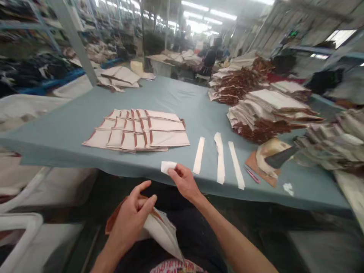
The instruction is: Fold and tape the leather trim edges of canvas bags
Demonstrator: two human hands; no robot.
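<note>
Between the thumb and fingers of my right hand [183,181] is a small white rectangular piece [167,166], paper or cloth, at the table's front edge. My left hand [131,214] is lower, in front of my body, with thumb and index finger apart. A cream fabric piece [163,231] with a brown edge hangs from it, held by the lower fingers, which are partly hidden. Rows of overlapping cream pieces with brown edges [167,138] lie flat beyond my hands. To the right of my right hand are three white strips [220,159].
An iron-like object [270,155] with a dark handle rests on a brown pad, beside a pink tool [251,175]. Tall stacks of cream and brown fabric [264,110] line the right side of the blue-grey table [199,106]. A person [210,57] is in the background.
</note>
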